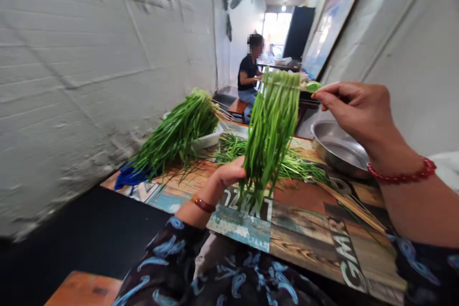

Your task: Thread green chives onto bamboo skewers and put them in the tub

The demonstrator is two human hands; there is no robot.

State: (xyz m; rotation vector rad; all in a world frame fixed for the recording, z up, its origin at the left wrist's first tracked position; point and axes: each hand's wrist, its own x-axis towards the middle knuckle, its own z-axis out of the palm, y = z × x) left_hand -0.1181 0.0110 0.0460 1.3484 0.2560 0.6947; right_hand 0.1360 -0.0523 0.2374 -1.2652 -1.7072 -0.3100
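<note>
A row of long green garlic chives [272,129] hangs from a thin skewer above the table. My right hand [353,105] pinches the skewer's right end between thumb and fingers. Against the lower left side of the hanging chives rests my left hand [231,172]; its fingers are hidden behind the leaves, so its grip does not show. Beneath them, loose chives [301,165] lie spread on the table. Bare bamboo skewers [353,205] lie in a bundle at the right, below my right hand.
Skewered chives [182,126] are heaped on a white tray [210,139] at the left, over a blue cloth [129,177]. A metal basin [340,148] stands at the right of the patterned table [297,229]. Another person [247,74] sits farther back.
</note>
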